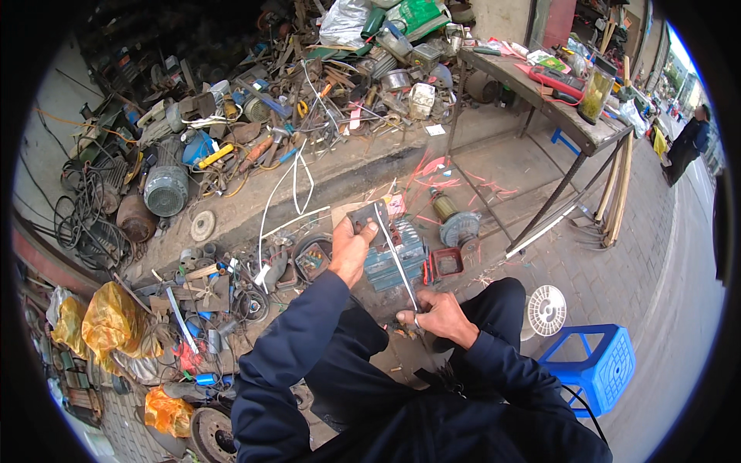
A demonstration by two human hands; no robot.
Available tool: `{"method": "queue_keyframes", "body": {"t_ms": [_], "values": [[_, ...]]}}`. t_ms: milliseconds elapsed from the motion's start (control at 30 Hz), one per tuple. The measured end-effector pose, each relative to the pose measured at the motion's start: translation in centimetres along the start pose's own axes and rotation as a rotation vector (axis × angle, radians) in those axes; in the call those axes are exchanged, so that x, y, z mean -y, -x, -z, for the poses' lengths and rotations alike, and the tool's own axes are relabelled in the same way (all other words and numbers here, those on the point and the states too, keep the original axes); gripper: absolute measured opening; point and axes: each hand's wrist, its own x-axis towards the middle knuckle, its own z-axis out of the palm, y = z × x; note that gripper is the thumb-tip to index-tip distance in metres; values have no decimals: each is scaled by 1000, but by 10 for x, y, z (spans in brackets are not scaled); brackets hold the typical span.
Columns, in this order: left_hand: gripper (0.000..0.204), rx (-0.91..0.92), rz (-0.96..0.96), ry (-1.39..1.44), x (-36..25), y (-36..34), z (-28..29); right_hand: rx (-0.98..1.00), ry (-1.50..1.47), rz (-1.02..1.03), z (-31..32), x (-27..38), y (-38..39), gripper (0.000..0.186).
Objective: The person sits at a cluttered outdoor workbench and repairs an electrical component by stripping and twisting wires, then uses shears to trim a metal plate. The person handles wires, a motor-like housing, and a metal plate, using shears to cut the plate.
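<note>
My left hand (352,251) is closed round a dark flat piece (369,213), its thumb pressed on top. A thin white strip (396,258), cord or sleeving, runs taut from that piece down to my right hand (444,317). There my right thumb and fingers pinch its lower end. Just beyond and below the strip sits a blue-green ribbed motor housing (397,270), partly hidden by my left hand. A wound motor rotor (451,214) lies beyond it to the right. Beside the housing is a small red tray (448,263).
A blue plastic stool (598,366) stands at my right near a round white slotted disc (546,310). A worn table (532,81) holds a jar (598,92) and a red meter (554,79). Scrap parts, tools and a grey motor (166,185) crowd the left and back. A person (687,147) stands far right.
</note>
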Motion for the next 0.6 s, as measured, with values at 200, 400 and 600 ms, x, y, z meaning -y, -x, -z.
{"method": "queue_keyframes", "body": {"t_ms": [200, 400, 600], "values": [[22, -25, -3, 37, -5, 3, 0, -4, -4, 20, -4, -4, -4, 43], [24, -7, 32, 79, 1, -2, 8, 38, -140, 12, -5, -4, -3, 35], [26, 134, 39, 79, -1, -10, 25, 388, -939, -144, 17, -10, 1, 30]]}}
